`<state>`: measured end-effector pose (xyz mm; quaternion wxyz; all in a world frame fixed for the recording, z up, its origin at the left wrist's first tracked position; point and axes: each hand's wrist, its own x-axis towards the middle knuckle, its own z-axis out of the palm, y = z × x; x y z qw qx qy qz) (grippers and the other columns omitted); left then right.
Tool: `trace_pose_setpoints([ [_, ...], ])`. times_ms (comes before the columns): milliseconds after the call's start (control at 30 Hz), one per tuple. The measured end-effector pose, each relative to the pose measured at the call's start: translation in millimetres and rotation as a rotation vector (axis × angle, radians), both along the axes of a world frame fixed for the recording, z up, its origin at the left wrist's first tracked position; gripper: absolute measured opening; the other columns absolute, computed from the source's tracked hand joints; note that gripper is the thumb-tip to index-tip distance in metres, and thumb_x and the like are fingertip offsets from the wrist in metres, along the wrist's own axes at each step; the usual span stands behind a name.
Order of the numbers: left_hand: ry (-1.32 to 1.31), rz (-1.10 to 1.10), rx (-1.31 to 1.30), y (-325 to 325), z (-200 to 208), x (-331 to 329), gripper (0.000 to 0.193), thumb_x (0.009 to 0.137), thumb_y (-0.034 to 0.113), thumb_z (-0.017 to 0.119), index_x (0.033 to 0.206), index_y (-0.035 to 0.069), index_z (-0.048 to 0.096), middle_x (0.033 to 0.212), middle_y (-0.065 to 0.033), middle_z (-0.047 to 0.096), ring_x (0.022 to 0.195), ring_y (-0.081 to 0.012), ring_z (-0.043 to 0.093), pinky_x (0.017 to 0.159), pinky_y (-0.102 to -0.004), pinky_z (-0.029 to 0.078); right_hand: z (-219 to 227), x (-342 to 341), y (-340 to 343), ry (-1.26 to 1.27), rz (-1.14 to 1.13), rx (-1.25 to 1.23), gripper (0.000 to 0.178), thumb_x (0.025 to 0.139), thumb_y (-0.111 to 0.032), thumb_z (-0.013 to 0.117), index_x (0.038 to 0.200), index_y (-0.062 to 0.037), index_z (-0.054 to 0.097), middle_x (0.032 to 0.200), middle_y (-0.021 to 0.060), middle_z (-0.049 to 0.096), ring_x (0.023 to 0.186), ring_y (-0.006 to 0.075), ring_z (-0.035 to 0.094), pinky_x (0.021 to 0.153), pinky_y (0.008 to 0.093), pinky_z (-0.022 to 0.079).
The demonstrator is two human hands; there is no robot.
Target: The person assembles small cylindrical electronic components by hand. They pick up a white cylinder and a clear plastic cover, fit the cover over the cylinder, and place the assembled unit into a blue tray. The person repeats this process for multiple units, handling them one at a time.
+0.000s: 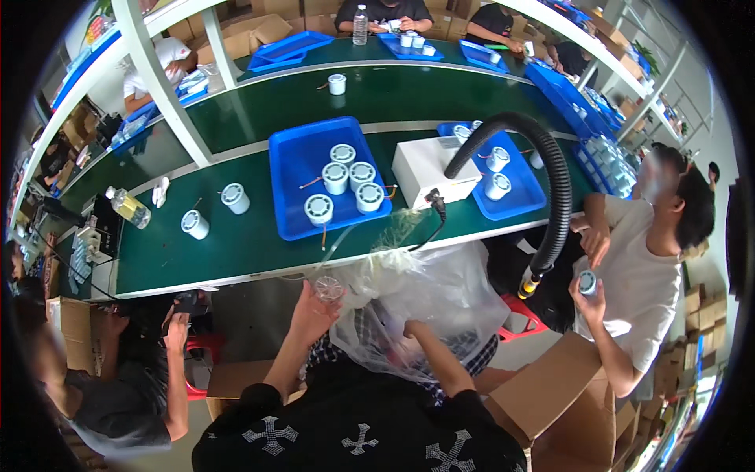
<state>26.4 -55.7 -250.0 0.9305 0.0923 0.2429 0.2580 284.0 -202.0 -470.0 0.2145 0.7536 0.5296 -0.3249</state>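
Note:
My left hand (312, 313) is raised in front of the green belt and holds a small clear round cup (329, 289) at its fingertips. My right hand (411, 328) is tucked against a big clear plastic bag (448, 287) that lies on my lap; its fingers are bent on the film, mostly hidden by it. Beyond the bag a blue tray (291, 161) on the belt carries several white round containers (336, 177) with grey slotted tops.
Two more white containers (234, 197) stand loose on the green belt (236, 244). A white box unit (429, 165) with a black ribbed hose (557, 185) sits to the right. A co-worker's hand holds a container (587, 282). An open cardboard box (550, 385) is at lower right. A person at left holds a phone (185, 302).

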Motion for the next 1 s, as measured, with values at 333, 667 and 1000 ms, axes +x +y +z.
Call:
trace_pose_setpoints([
  [333, 0.01, 0.097, 0.168, -11.1, 9.2, -17.1, 0.049, 0.086, 0.041, 0.049, 0.121, 0.008, 0.044, 0.115, -0.0085, 0.05, 0.111, -0.0311, 0.046, 0.093, -0.0422, 0.035, 349.1, -78.5, 153.1, 0.344, 0.151, 1.078, 0.019, 0.083, -0.022, 0.05, 0.077, -0.005, 0.056, 0.072, 0.0155, 0.059, 0.066, 0.0333, 0.059, 0.061, 0.0434, 0.046],
  [667, -0.183, 0.163, 0.362, -9.5, 45.9, -0.5, 0.05, 0.078, 0.028, 0.058, 0.12, 0.005, 0.044, 0.116, -0.0115, 0.051, 0.112, -0.0314, 0.047, 0.094, -0.0416, 0.035, 320.2, -47.8, 267.2, 0.428, 0.414, 0.857, 0.052, 0.068, -0.015, 0.066, 0.116, -0.014, 0.048, 0.111, 0.0168, 0.051, 0.103, 0.0335, 0.052, 0.08, 0.0404, 0.047],
  [1000, -0.081, 0.302, 0.599, 6.6, 98.6, 13.0, 0.061, 0.072, 0.018, 0.067, 0.123, 0.007, 0.037, 0.119, -0.0132, 0.047, 0.118, -0.0328, 0.043, 0.097, -0.041, 0.035, 325.7, -40.1, 101.9, 0.739, -0.312, 1.484, 0.061, 0.064, -0.015, 0.073, 0.118, -0.0051, 0.047, 0.107, 0.0128, 0.056, 0.087, 0.025, 0.06, 0.064, 0.0313, 0.051],
])
